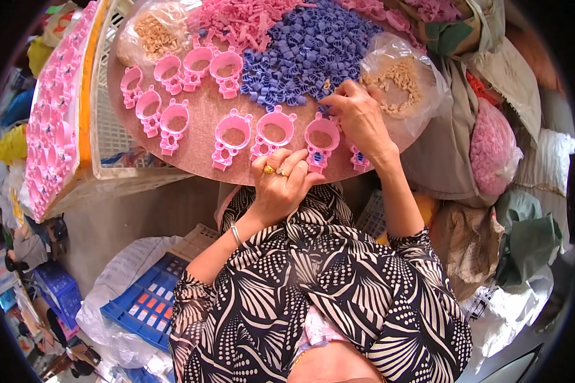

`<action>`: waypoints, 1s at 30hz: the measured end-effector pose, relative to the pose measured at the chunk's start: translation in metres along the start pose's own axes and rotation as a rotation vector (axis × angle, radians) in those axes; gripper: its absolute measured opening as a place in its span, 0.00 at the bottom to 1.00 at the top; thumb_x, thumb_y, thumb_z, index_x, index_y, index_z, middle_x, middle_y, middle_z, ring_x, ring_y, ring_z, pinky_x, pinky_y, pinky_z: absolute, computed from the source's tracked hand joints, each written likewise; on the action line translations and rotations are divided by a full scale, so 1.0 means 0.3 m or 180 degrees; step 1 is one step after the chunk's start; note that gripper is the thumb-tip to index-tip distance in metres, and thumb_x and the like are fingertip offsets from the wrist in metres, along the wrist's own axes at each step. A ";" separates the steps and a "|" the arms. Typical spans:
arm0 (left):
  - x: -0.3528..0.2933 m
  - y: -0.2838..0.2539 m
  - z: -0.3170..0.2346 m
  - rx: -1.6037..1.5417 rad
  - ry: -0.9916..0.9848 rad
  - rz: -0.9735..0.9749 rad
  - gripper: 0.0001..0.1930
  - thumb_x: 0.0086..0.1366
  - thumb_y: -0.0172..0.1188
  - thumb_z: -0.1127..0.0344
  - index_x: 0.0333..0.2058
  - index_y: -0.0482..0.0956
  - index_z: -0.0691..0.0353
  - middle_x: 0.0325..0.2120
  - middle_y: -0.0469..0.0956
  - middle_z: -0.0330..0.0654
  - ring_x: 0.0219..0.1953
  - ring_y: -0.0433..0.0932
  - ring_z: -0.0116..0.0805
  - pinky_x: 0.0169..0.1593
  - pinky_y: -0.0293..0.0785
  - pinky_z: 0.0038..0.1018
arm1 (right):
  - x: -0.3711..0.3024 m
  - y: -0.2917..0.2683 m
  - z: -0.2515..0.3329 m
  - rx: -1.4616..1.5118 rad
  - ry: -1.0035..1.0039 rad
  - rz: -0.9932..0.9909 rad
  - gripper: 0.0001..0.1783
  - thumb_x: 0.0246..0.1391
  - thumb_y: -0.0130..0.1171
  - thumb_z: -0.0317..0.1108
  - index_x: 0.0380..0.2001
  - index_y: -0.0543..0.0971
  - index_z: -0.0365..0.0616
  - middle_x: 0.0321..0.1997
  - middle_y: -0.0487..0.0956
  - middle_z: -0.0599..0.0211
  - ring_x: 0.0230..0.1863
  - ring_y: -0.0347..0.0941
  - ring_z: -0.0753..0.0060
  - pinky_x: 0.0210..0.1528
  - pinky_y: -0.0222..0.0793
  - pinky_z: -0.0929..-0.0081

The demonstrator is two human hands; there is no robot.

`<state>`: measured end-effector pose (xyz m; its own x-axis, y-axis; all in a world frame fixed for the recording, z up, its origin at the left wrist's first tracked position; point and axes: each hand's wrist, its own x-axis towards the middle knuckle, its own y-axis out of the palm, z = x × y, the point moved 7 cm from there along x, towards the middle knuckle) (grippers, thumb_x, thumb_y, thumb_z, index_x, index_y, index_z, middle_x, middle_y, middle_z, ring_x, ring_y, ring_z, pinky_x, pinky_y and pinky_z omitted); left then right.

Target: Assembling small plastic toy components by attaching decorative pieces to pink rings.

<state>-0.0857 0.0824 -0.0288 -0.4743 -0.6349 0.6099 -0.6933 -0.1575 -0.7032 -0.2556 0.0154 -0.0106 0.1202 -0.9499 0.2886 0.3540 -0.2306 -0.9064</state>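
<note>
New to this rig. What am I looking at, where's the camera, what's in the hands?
No machine here: a person works with two bare hands. The single picture comes from a fisheye camera on the person's head, looking down, so edges bend. A round brown board carries pink bear-shaped plastic frames, a heap of small blue pieces, pink pieces and clear bags of tan bits. The left hand presses one pink frame at the board's near edge. The right hand pinches among the blue pieces; what its grip holds is hidden.
</note>
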 end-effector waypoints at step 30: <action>-0.096 -0.102 0.136 0.0294 -0.0608 -0.0347 0.12 0.53 0.61 0.73 0.38 0.79 0.66 0.43 0.77 0.43 0.46 0.75 0.42 0.48 0.67 0.37 | 0.047 0.088 0.302 0.0851 -0.1353 0.0705 0.13 0.43 0.59 0.23 0.34 0.83 0.48 0.39 0.79 0.72 0.42 0.73 0.69 0.51 0.57 0.70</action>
<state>-0.0287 0.0745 -0.0398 -0.2820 -0.7405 0.6100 -0.6781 -0.2960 -0.6727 -0.1605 0.0150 -0.0025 0.5631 -0.7879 0.2492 0.4944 0.0796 -0.8656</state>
